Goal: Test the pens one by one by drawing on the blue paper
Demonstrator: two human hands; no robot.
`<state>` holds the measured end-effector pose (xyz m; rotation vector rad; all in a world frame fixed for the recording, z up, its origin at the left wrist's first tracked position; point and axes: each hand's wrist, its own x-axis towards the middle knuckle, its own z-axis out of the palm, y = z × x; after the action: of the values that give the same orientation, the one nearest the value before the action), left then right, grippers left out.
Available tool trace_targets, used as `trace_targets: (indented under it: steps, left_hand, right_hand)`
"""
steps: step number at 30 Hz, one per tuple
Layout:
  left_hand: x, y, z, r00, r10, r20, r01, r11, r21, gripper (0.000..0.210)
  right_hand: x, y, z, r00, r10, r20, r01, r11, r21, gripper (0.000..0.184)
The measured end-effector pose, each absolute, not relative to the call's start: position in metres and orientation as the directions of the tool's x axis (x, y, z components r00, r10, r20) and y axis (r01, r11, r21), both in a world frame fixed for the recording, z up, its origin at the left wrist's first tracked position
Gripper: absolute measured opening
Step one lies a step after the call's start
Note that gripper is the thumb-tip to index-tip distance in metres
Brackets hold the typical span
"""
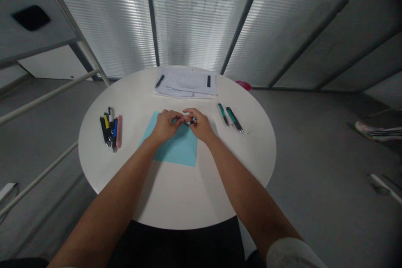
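Note:
Over a light blue sheet of paper (179, 150), my left hand (167, 124) and my right hand (201, 124) meet fingertip to fingertip. A small dark pen (191, 122) with a pale end pokes out from the right fingers. The left thumb and fingers pinch at its other end, mostly hidden by the hands. To the right of my right hand lie a slim green pen (223, 114) and a thicker green-and-black pen (234, 119). Further left rests a group of pens (109, 130) in black, yellow, white and blue, beside a pink one (119, 131).
The round white table (188, 201) carries everything. Printed papers (185, 81) are stacked at its far side, with a black pen (160, 81) on top. Metal rails (47, 96) stand at the left. Behind the table are windows with blinds (191, 16). A red object (244, 86) shows past the far edge.

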<state>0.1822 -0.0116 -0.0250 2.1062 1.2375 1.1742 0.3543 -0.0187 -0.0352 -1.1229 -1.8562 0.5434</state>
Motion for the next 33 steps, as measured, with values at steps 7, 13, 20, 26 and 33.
trace_targets:
  steps: [7,13,20,26,33]
  left_hand:
    - [0.185,-0.012,-0.019,0.021,0.959,0.281,0.102,-0.282,0.954,0.016]
    - [0.188,-0.016,-0.01,0.025,0.986,0.166,-0.098,-0.163,0.982,0.016]
    - [0.187,-0.016,-0.009,0.027,0.986,0.165,-0.099,-0.162,0.982,0.019]
    - [0.186,-0.013,-0.013,0.011,0.986,0.168,-0.107,-0.165,0.98,0.019]
    - [0.187,-0.013,-0.014,0.0,0.982,0.191,-0.065,-0.191,0.979,0.017]
  right_hand:
    - [0.357,-0.014,-0.043,-0.036,0.91,0.413,0.66,0.332,-0.674,0.023]
    - [0.355,-0.014,-0.042,-0.087,0.887,0.454,0.643,0.398,-0.654,0.031]
    - [0.355,-0.016,-0.039,-0.171,0.88,0.443,0.62,0.446,-0.645,0.035]
    - [0.356,-0.02,-0.035,-0.228,0.876,0.425,0.64,0.464,-0.612,0.039]
    - [0.356,-0.022,-0.034,-0.258,0.841,0.475,0.633,0.519,-0.575,0.041]
